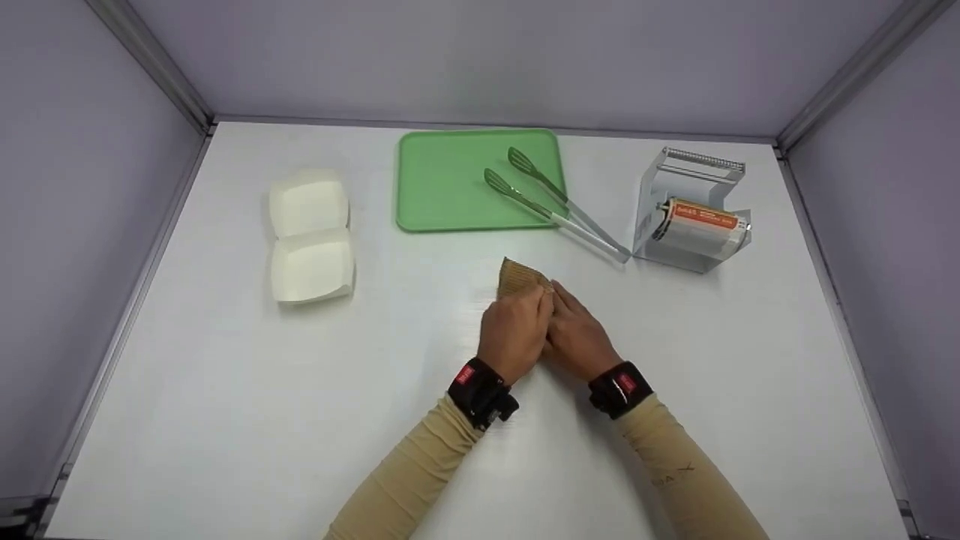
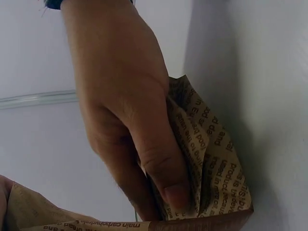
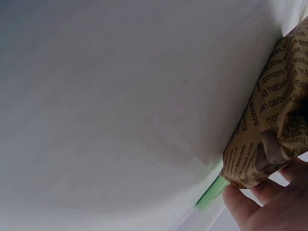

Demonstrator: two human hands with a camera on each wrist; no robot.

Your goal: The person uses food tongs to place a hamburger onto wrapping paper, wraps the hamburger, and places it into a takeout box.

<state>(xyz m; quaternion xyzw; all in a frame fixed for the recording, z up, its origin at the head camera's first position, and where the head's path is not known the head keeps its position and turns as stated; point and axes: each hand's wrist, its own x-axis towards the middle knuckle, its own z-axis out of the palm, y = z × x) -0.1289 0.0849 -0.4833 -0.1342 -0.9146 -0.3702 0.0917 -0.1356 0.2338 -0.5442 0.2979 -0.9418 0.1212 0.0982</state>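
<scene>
A brown paper wrap (image 1: pixel 519 276), printed with dark lettering, lies folded on the white table in front of the person. My left hand (image 1: pixel 514 330) grips the near part of it; in the left wrist view the thumb and a finger pinch a creased fold of the printed paper (image 2: pixel 221 173). Close beside it, my right hand (image 1: pixel 581 337) holds the right side of the wrap. The right wrist view has fingertips (image 3: pixel 240 204) curled at the end of the paper (image 3: pixel 269 115). Whatever lies inside the wrap is hidden.
Toward the back stands a green tray (image 1: pixel 442 180), with metal tongs (image 1: pixel 589 236) lying partly over its right side. An opened white clamshell box (image 1: pixel 311 262) sits at left. To the right is a metal dispenser (image 1: pixel 679 259) bearing a roll (image 1: pixel 701 229). Walls enclose the back and sides.
</scene>
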